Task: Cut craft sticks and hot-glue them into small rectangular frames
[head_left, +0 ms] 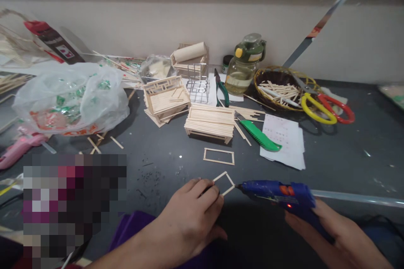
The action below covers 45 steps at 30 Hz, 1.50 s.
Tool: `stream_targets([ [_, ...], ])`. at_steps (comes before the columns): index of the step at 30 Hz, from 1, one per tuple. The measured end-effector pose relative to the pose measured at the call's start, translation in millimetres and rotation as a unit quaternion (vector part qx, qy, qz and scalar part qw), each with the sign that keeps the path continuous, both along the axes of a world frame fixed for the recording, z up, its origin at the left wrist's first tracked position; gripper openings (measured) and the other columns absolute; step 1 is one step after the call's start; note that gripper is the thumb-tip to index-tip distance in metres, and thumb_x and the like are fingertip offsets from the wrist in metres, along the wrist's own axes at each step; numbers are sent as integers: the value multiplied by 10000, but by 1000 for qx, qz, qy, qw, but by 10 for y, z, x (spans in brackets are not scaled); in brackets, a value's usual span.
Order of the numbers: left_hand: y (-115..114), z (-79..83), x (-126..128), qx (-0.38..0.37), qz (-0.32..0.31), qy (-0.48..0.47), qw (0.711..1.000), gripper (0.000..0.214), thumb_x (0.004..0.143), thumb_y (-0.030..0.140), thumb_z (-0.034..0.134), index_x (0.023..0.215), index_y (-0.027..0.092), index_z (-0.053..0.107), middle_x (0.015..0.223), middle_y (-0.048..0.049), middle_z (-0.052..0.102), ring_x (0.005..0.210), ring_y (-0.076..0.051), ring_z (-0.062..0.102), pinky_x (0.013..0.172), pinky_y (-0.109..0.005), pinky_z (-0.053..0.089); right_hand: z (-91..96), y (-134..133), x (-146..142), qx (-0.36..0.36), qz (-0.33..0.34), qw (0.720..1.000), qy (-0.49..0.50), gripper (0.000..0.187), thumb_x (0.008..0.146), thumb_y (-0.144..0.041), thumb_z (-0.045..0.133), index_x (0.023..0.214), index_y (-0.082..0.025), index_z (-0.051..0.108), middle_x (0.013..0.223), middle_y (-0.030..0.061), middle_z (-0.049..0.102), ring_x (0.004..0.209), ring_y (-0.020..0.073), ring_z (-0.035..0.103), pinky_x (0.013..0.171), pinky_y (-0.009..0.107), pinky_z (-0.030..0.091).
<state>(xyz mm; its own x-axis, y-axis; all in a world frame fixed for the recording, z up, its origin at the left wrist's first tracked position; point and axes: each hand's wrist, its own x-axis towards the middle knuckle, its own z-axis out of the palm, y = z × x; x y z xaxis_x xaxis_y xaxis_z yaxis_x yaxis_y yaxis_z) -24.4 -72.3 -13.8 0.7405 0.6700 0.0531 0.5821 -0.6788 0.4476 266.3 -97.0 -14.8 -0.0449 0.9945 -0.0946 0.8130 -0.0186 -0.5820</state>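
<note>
Head view: left hand [189, 214] pinching small stick frame [224, 183] just above the dark worktop [331, 164], corner presented to nozzle; right hand [334, 235] clenched around blue glue gun [280, 195], tip apparently touching that corner; finished frame [219, 156] lying nearby.

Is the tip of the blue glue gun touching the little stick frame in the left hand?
Touching, as far as the head view shows: the glue gun nozzle meets the corner of the stick frame held by the left hand.
</note>
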Motion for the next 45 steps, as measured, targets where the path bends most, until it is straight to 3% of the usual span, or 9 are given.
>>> stream_targets([
  [3,-1,-6,-4,-1,1,-2,1000,442,885,462,514,1169,124,544,1031,-121,602,1021,-275,540,852,-445,510,12,-16,-3,-53,38,998,15,307,846,-450,558,1078,-283,668,990,3,745,877,222,712,666,201,587],
  [9,1,2,-8,-9,-3,4,1000,447,891,454,508,1190,123,533,1056,-116,600,1029,-280,538,862,-445,505,-51,-11,22,-53,37,998,3,335,865,-451,536,1126,-270,640,1035,17,734,931,226,699,703,204,581],
  [19,3,12,-3,-4,2,0,1000,430,891,449,510,1178,129,537,1042,-115,598,1030,-276,539,855,-443,509,-3,28,37,-48,16,999,8,311,815,-498,572,991,-278,704,837,15,761,777,237,724,598,225,589],
  [27,0,34,10,-4,9,6,1000,417,881,447,533,1163,141,541,1039,-102,606,1022,-272,544,863,-436,502,28,-6,3,-87,4,996,26,377,838,-485,557,1128,-263,649,1024,39,735,910,231,700,686,217,577],
  [33,-14,15,2,-13,6,27,1000,392,889,459,516,1144,162,543,1063,-97,604,1042,-269,532,880,-433,486,16,-24,19,-99,-3,992,72,327,784,-494,621,993,-254,696,883,38,747,767,223,697,643,230,566],
  [37,-32,1,-5,1,3,35,999,390,894,458,509,1142,159,541,1080,-99,602,1056,-272,523,885,-433,476,40,-33,52,-90,-60,986,127,320,758,-534,626,898,-257,707,608,6,668,462,150,577,430,211,488],
  [41,-40,23,-9,18,2,30,999,381,907,472,471,1121,167,553,1047,-103,599,1041,-261,528,869,-413,479,129,54,5,-34,-168,953,250,343,725,-526,672,887,-224,682,605,14,617,480,127,512,444,218,468],
  [45,-46,46,-13,22,-1,31,999,402,911,494,446,1119,168,555,1034,-100,591,1023,-259,523,854,-404,480,147,186,-34,-10,-269,864,426,318,692,-425,749,883,-207,618,585,-28,549,481,94,458,386,173,399],
])
